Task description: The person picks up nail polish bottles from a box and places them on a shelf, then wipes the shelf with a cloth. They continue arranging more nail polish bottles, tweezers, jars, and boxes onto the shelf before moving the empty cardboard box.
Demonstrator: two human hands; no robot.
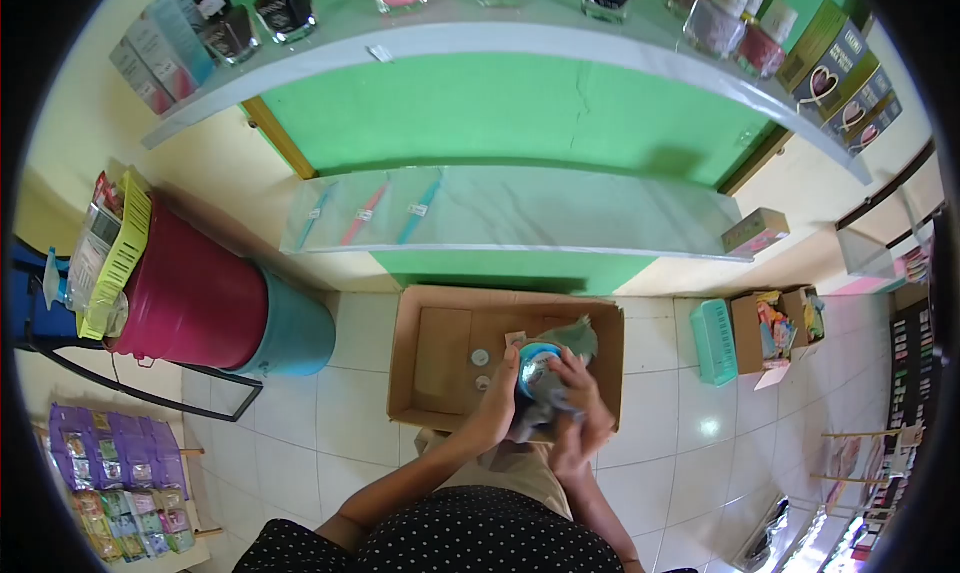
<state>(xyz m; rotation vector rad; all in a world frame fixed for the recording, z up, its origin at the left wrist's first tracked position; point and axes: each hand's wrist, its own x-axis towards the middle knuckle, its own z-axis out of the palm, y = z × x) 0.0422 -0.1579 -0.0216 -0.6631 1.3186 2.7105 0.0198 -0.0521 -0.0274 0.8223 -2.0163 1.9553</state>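
My left hand (497, 398) grips the side of a small round container with a blue rim (541, 350), its fingers wrapped about it. A grey cloth (540, 413) is bunched in my right hand (585, 405), which presses against the container and is slightly blurred. Both hands are over the right part of a cardboard box (440, 338) on the floor. Inside that box lie two small round pale pieces (480, 357), and a grey-green crumpled piece (577, 335) shows beyond my right hand.
Ahead is a glass shelf (600, 208) with several packaged slim items; a higher shelf (520, 41) bears nail polish bottles. To the left stand a maroon bucket (195, 283) and a teal bucket (300, 318). A green basket (714, 343) and small filled boxes (750, 333) are at right.
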